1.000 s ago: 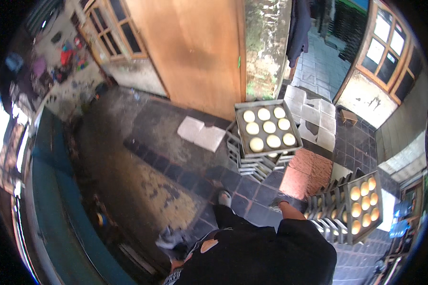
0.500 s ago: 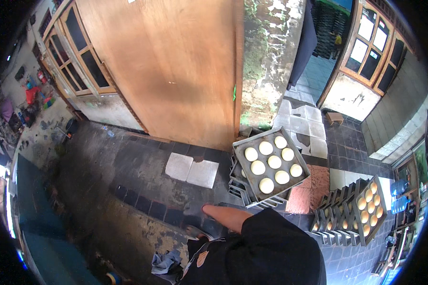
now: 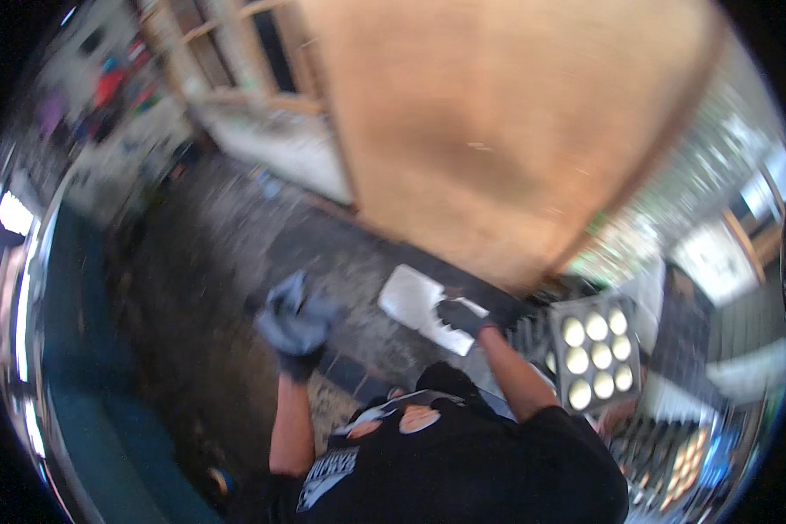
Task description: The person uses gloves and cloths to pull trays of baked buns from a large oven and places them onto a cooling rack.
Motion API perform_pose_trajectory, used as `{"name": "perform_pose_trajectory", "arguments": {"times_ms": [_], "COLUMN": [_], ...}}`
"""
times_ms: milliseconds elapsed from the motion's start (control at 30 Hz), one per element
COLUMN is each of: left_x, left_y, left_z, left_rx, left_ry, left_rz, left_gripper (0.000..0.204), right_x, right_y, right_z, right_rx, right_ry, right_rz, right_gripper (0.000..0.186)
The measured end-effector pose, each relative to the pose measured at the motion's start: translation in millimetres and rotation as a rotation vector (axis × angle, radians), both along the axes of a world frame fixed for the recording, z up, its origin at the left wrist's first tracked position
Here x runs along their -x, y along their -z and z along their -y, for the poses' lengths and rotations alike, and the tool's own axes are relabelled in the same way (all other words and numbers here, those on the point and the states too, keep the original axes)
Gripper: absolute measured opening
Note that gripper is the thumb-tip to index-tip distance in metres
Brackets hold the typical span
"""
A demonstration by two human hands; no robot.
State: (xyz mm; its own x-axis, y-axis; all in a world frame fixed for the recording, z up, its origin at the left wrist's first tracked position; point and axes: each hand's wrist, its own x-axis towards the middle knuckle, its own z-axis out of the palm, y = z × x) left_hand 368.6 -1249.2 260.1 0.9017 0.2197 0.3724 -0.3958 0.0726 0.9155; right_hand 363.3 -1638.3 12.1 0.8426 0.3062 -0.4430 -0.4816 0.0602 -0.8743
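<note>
A crumpled grey-blue cloth (image 3: 297, 313) is bunched above my left hand (image 3: 299, 362), which wears a dark glove and is closed on its lower part. My right hand (image 3: 463, 317), in a dark grey glove, reaches over the pale floor slabs (image 3: 409, 295); blur smears its fingers and I cannot make out anything in them. To the right of that arm, a dark metal baking tray (image 3: 552, 327) bears several round pale dough balls (image 3: 601, 355) in rows. It sits on top of a stack of similar trays.
Another tray stack (image 3: 646, 450) with golden-brown round buns stands at the lower right. Ahead is a large wooden panel (image 3: 498, 113) beside a patchy wall. A blue-green surface (image 3: 87, 349) runs along the left, and dark paving (image 3: 201, 262) lies between.
The view has swung left, so the tray stacks appear farther right. Both gloved hands have come into sight, and the cloth has risen from beside my body to in front of me.
</note>
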Motion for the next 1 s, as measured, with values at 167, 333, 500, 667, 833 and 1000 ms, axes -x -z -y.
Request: {"name": "perform_pose_trajectory", "arguments": {"times_ms": [167,333,500,667,833,1000], "left_x": [-111,-196,-266,-321,-382,-463], "left_y": [-3,-2,22,25,68,39], "left_z": [-79,-83,-113,-137,-197,-264], "left_rx": [-0.490,-0.459,-0.260,0.906,0.997,0.772], "left_ry": [-0.276,-0.314,-0.331,0.015,-0.017,-0.315], "left_rz": [0.054,-0.012,-0.223,-0.124,0.102,-0.067], "left_gripper": [0.061,0.072,0.070,0.043,0.046,0.050], "right_x": [-113,-244,-350,-418,-482,-580], "right_y": [-145,-269,-359,-360,-297,-262], "right_z": [-65,-136,-249,-367,-464,-559], "right_rx": [0.161,0.440,0.424,0.303,0.300,0.274], "right_ry": [0.049,0.002,-0.280,-0.801,-0.966,-0.950], "right_rz": [0.201,0.780,1.115,1.428,1.712,1.639], "right_gripper": [0.029,0.037,0.042,0.057,0.051,0.027]}}
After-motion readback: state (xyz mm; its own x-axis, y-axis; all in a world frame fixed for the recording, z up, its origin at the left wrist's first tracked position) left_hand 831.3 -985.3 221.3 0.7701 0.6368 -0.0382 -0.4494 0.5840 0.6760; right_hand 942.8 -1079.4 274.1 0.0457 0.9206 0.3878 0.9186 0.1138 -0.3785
